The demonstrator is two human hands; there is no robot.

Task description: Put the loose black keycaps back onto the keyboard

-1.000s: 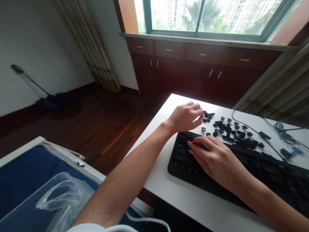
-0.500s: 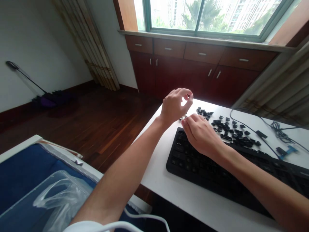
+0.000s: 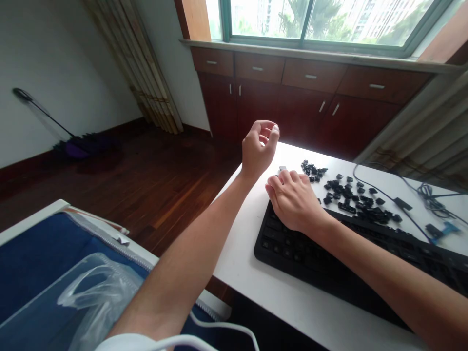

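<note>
The black keyboard [image 3: 321, 275] lies along the near edge of the white table [image 3: 241, 253], its left end near the table's left edge. Many loose keys [image 3: 373, 213] are already off, heaped towards the table's far edge; others look seated at the keyboard's left end, so the work seems only partly done. The right hand [image 3: 292, 200] bends over the keyboard's far left corner; the left hand [image 3: 259, 146] curls above the table's far left corner. I cannot tell whether either grips anything.
</note>
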